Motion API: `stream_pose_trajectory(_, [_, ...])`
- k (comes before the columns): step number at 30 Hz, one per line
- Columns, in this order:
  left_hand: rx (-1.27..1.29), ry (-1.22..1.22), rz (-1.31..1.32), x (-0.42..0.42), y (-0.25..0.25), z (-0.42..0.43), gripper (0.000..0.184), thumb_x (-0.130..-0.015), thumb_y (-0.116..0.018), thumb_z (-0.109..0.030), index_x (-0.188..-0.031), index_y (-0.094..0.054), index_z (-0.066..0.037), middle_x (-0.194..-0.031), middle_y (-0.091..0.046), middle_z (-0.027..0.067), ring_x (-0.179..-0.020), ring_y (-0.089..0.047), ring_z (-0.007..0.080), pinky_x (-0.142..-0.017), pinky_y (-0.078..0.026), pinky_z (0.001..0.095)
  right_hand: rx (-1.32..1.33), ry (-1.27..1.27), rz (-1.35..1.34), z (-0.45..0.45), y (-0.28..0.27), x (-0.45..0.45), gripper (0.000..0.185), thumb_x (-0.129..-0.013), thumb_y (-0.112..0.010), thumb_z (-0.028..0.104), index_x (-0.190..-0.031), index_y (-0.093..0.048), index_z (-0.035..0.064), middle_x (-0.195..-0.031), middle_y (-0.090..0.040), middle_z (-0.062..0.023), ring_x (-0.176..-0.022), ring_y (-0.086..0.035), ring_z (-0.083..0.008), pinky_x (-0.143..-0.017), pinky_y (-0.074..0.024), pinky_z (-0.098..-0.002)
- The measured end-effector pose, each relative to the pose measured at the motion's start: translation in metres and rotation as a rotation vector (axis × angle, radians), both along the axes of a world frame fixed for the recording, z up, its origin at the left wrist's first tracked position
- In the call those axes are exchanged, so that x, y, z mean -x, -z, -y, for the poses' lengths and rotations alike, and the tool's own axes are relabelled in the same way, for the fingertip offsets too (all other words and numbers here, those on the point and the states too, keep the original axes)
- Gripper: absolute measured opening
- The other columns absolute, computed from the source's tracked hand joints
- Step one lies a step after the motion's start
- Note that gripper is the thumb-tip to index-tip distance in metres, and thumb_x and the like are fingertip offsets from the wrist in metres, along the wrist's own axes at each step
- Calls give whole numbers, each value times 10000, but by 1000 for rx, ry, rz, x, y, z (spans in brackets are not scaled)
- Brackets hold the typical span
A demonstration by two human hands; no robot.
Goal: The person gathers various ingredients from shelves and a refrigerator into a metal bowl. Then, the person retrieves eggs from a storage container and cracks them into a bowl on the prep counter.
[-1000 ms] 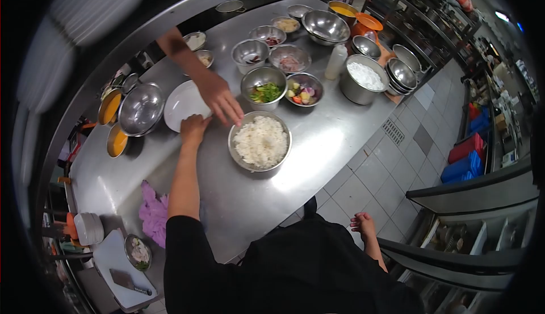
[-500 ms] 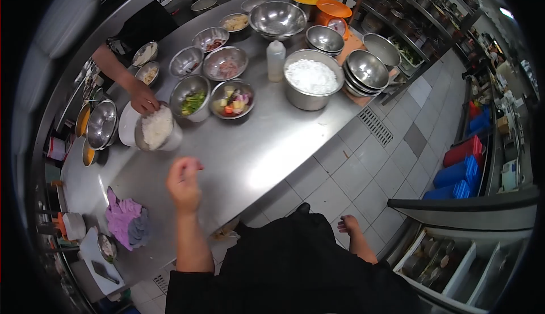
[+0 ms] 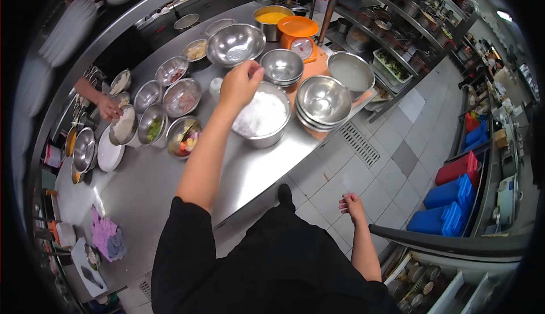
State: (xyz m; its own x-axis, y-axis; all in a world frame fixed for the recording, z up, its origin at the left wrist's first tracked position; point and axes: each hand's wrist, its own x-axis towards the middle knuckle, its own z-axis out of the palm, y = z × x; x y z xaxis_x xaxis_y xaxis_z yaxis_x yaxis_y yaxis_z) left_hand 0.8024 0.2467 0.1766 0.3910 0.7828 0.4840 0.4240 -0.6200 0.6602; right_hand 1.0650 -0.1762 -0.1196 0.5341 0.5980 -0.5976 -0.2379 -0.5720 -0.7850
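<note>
Left hand point(image 3: 241, 88), fingers curled together, hovers over a metal pot of white powder point(image 3: 267, 118) on the steel table point(image 3: 147, 200), hiding part of its rim; whether it pinches anything is unclear. Right hand point(image 3: 352, 205), fingers loosely apart, hangs above floor tiles point(image 3: 323, 200). The forearm partly hides a pale bottle point(image 3: 216, 85). The orange scale's point(image 3: 300, 42) dial markings are unreadable.

Left hand point(image 3: 241, 87) high, right hand point(image 3: 352, 205) low

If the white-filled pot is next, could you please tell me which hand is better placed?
Probably the left hand: it is raised near the white-filled pot; the right hand hangs over the floor.
</note>
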Motion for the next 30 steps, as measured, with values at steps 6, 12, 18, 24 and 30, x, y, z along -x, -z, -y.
stream_pose_trajectory(6, [114, -258, -585, -86, 32, -119, 412, -920, -580, -358, -1167, -624, -31, -1119, -681, 187, -1046, -653, 351, -877, -516, 450, 439, -52, 36, 90, 83, -66, 214, -931, -551, 222, -1040, -543, 38, -796, -661, -125, -589, -643, -224, -468, -518, -347])
stream_pose_trajectory(12, [166, -236, -882, -110, 76, -185, 363, -828, -615, -304, -1111, -636, -78, -1062, -691, 176, -1019, -652, 359, -866, -501, 471, 599, 78, 75, 218, 128, -100, 257, -871, -599, 219, -973, -641, -14, -791, -686, -163, -696, -678, -282, -610, -525, -420])
stream_pose_trajectory(18, [182, -286, -600, -118, 54, -179, 299, -840, -618, -264, -1024, -586, -30, -947, -673, 195, -890, -641, 395, -763, -482, 468, 745, -143, 257, 272, 221, -139, 308, -847, -622, 270, -939, -720, -7, -880, -718, -176, -794, -688, -287, -752, -517, -406])
stream_pose_trajectory(24, [-237, -355, -585, -164, 13, -126, 161, -788, -653, -99, -879, -545, -22, -908, -606, 134, -815, -615, 363, -688, -475, 466, 439, 245, -329, 116, 140, -295, 179, -921, -571, 222, -1004, -557, 63, -774, -641, -118, -586, -641, -227, -478, -522, -363])
stream_pose_trajectory(30, [-709, -416, -729, -203, 0, -91, 116, -767, -655, -73, -851, -577, -63, -1065, -636, 62, -810, -648, 309, -683, -525, 417, 271, 15, -33, -30, 99, -526, 238, -952, -550, 292, -1052, -561, 77, -832, -654, -92, -640, -650, -212, -516, -541, -354])
